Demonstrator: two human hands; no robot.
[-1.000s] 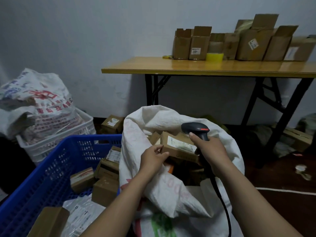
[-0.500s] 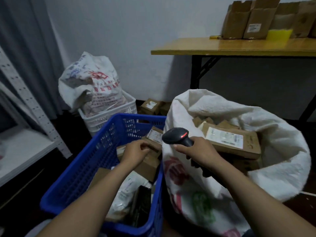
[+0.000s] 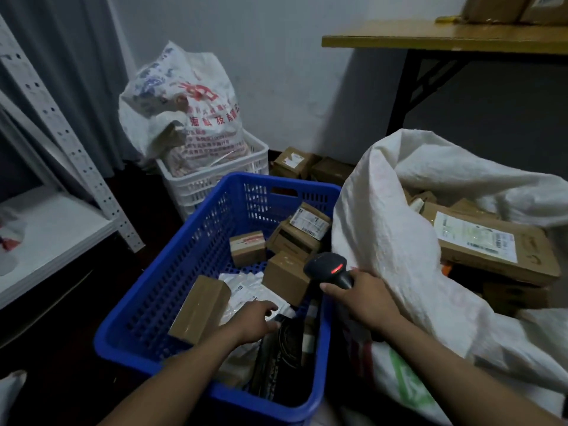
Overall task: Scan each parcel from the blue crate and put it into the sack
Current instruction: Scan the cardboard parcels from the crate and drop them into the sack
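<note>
The flat box [image 3: 491, 250] that was going into the sack [image 3: 393, 241] a second ago now lies on top of the load there, label up. The left hand [image 3: 256, 321] has left the sack and reaches down into the near end of the crate [image 3: 172, 278], over a white mailer [image 3: 246, 287] and a black packet [image 3: 276, 364]; I cannot tell whether it grips either yet. The right hand [image 3: 365, 299] still grips the scanner [image 3: 332, 269], now at the crate's rim beside the sack. So one parcel looks done and the next pick is beginning, with several boxes [image 3: 247, 247] left in the crate.

Crate and sack stand on a dark floor. Behind are a white crate [image 3: 215, 176] holding a printed bag [image 3: 184, 109], loose cartons [image 3: 295, 162] by the wall, a rack [image 3: 61, 127] at left and a worktop [image 3: 430, 41] at upper right.
</note>
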